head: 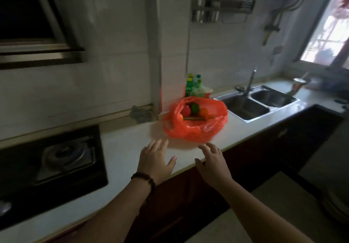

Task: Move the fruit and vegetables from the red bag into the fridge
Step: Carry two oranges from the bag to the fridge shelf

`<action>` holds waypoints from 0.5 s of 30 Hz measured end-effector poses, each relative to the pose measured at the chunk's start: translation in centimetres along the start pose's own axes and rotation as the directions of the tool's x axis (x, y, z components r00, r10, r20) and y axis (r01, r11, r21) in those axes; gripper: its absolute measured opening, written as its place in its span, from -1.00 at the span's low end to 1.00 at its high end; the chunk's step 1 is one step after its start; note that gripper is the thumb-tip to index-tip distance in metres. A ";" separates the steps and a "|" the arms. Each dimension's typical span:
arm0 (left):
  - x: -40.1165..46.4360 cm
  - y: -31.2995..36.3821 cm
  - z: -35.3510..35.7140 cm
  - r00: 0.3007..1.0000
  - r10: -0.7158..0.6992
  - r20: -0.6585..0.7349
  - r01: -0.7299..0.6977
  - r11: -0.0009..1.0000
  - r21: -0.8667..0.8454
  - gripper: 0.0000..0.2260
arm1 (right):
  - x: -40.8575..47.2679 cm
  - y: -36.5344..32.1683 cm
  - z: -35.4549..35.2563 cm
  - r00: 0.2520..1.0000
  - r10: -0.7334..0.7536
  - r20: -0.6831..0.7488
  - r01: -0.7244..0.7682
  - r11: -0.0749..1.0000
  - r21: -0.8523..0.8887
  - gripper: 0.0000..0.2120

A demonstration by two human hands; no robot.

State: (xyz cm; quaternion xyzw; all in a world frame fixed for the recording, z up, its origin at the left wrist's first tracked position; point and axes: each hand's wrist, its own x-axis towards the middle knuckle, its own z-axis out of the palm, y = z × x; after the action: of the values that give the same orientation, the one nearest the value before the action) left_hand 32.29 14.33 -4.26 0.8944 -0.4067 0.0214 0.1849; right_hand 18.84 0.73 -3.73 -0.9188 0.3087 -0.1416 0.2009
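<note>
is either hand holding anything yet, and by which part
Nothing is held. The left hand and right hand are both open, short of the red bag on the counter.

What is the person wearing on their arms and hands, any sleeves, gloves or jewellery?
Both forearms are bare, with no sleeves in view and no gloves. The left hand has a bracelet of dark round beads around its wrist. The right hand and its wrist show nothing worn, no ring or watch visible.
</note>
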 end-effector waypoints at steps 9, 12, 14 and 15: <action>13.2 4.6 7.0 0.994 0.097 0.052 -0.091 0.991 -0.097 -0.41 | 9.6 9.4 -0.5 0.991 0.129 0.017 -0.129 0.991 -0.019 -0.52; 18.8 5.0 9.2 0.996 0.069 0.063 -0.059 0.988 -0.143 -0.42 | 15.4 11.5 -0.5 0.994 0.097 0.057 -0.092 0.993 -0.072 -0.53; 22.6 5.0 10.2 0.996 0.044 0.073 -0.030 0.983 -0.180 -0.42 | 19.7 12.6 -0.6 0.994 0.063 0.084 -0.054 0.993 -0.105 -0.54; 24.5 5.0 10.7 0.997 0.036 0.073 -0.021 0.981 -0.194 -0.42 | 21.7 13.0 -0.6 0.994 0.051 0.096 -0.040 0.992 -0.122 -0.55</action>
State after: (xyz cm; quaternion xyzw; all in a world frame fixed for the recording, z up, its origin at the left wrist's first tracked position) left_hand 43.78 -10.01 -8.07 0.8665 -0.4263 -0.0495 0.2549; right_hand 28.66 -22.50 -6.18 -0.9279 0.3273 -0.0726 0.1634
